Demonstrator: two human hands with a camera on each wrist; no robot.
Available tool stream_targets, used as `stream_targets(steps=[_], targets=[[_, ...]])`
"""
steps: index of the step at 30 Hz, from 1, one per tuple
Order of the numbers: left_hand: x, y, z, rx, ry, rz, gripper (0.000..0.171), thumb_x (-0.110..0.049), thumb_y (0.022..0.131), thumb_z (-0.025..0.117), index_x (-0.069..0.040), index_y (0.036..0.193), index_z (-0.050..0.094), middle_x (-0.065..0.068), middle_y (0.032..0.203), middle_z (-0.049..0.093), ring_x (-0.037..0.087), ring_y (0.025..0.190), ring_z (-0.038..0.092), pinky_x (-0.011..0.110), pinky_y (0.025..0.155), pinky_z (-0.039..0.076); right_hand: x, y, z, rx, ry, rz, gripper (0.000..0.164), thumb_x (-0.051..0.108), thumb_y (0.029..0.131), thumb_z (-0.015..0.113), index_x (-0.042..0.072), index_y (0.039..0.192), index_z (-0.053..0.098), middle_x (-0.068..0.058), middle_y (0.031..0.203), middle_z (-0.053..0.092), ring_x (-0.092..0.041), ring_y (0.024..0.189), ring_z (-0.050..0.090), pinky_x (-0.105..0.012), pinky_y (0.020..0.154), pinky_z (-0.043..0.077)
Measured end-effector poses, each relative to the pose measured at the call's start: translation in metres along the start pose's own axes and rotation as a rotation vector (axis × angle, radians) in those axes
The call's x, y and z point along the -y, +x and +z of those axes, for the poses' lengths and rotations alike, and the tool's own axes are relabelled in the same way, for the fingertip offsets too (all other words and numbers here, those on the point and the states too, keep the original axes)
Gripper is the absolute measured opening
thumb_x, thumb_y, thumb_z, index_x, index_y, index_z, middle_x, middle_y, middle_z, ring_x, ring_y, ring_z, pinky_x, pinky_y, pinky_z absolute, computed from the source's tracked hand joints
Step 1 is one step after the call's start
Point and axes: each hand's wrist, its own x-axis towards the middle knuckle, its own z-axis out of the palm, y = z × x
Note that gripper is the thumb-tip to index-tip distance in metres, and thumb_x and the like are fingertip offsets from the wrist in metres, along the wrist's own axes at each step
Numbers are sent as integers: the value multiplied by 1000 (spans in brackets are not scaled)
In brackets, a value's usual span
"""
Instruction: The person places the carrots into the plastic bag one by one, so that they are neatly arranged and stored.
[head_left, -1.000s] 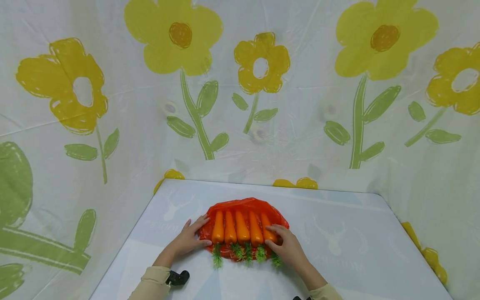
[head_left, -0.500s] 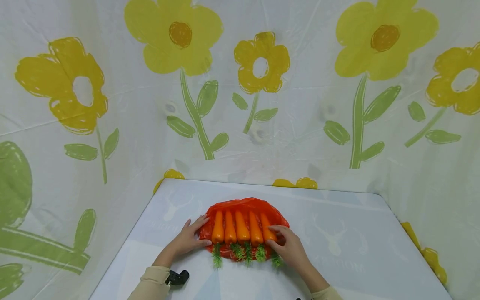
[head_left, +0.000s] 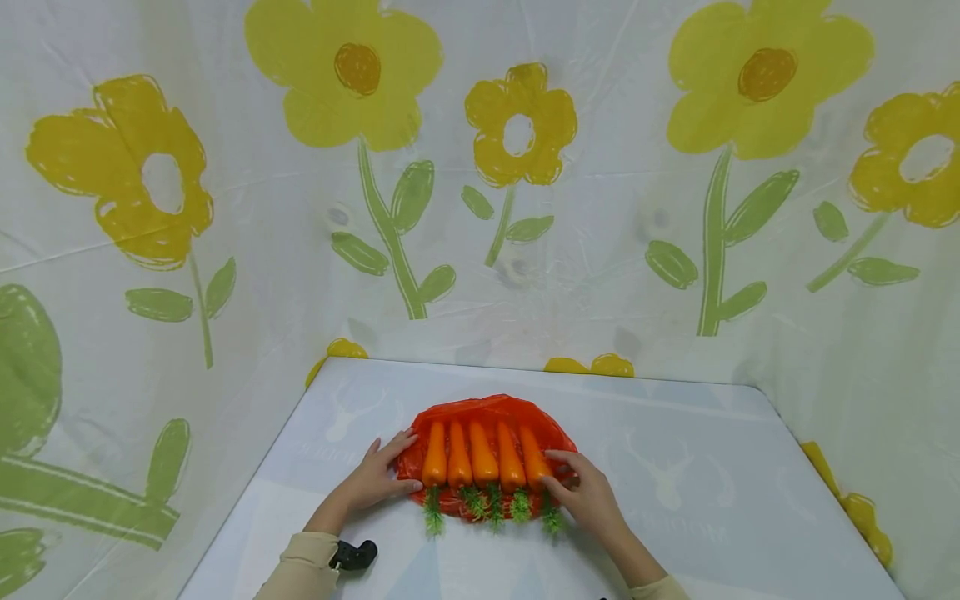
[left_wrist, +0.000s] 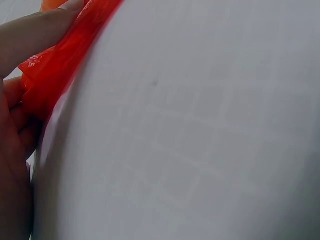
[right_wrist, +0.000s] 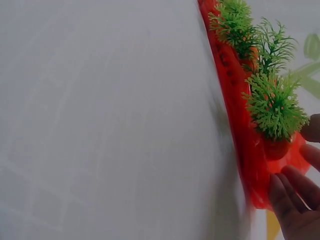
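Note:
Several orange toy carrots (head_left: 483, 454) lie side by side on a red plastic bag (head_left: 495, 407), their green leafy tops (head_left: 521, 505) toward the near edge. My left hand (head_left: 371, 481) rests at the bag's left edge, fingers spread. In the left wrist view its thumb (left_wrist: 37, 35) lies over the red plastic, and its other fingers are partly hidden. My right hand (head_left: 588, 493) is at the bag's right side, thumb and forefinger beside the rightmost carrot (head_left: 534, 460). The right wrist view shows its fingers (right_wrist: 295, 195) loosely bent near that carrot's leafy top (right_wrist: 275, 107), gripping nothing.
The bag lies on a pale table (head_left: 675, 450) with faint deer prints. A white curtain (head_left: 585, 283) with yellow flowers surrounds the table's back and sides. A black wrist mount (head_left: 354, 555) is strapped by the left sleeve.
My right hand has shifted slightly right, its fingers drawing back from over the rightmost carrot to its side. The left hand and the other carrots have stayed in place.

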Motion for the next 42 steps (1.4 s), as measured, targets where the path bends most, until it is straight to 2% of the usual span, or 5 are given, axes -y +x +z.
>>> stream_targets(steps=[9,17,24,34,42], targets=[[1,-1,0,0,-14,-17,89,-42,84,82,-10,156,41,14,165,30,41,154,16,64,121,-1,-3,-2,-4,-42,-2,-26,36,15,88,81,11,122,72,-3,113,70,-12,89,65,-23,78,59],[2,-4,-4,-11,-70,-44,80,-43,87,79,-14,154,46,14,165,30,57,149,4,77,114,10,-5,-1,-7,-54,-15,-16,33,14,90,79,9,121,72,-2,111,70,-12,89,65,-24,80,58],[5,-5,-6,-36,-67,-15,74,-41,89,78,-13,151,49,14,163,35,56,149,13,72,117,11,-9,0,-12,-64,-17,-36,32,15,91,78,8,121,71,-2,112,71,-14,91,66,-25,80,59],[4,-15,-12,-104,-80,2,66,-38,90,78,-13,147,55,12,159,42,43,145,37,63,116,30,-20,-1,-28,-64,-117,62,33,21,93,76,7,123,70,-3,116,71,-16,94,66,-30,83,59],[10,-18,-19,-133,-60,-21,64,-38,91,77,-11,146,56,12,157,45,40,144,40,62,115,33,-35,0,-48,-58,-201,100,37,24,97,72,9,130,68,-8,122,69,-22,102,66,-42,92,57]])
